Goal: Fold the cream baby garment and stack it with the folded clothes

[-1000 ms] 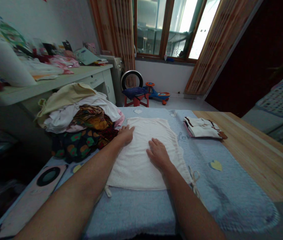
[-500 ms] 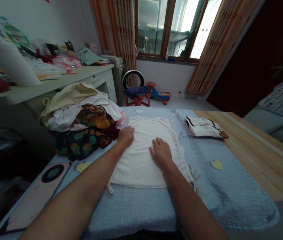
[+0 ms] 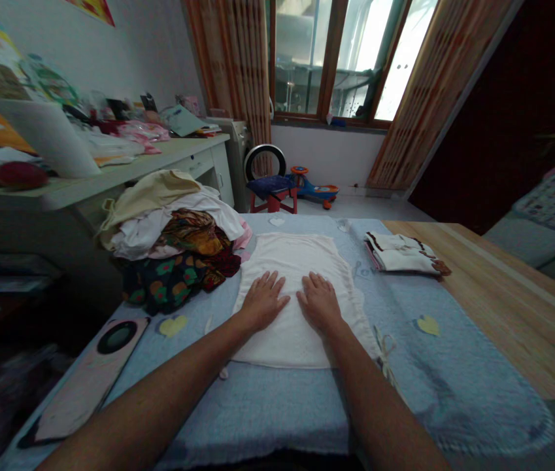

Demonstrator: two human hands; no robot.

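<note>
left hand [image 3: 263, 302] shifted inward, now just beside right hand [image 3: 319, 303], both open, flat on white cloth [image 3: 289, 258]

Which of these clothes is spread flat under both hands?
The white garment under the left hand and right hand lies spread flat, unlike the mixed heap of clothes on its left and the folded stack on its right.

Bare forearms [image 3: 150, 392] — broad left hand [image 3: 262, 302], broad right hand [image 3: 319, 304]
</note>
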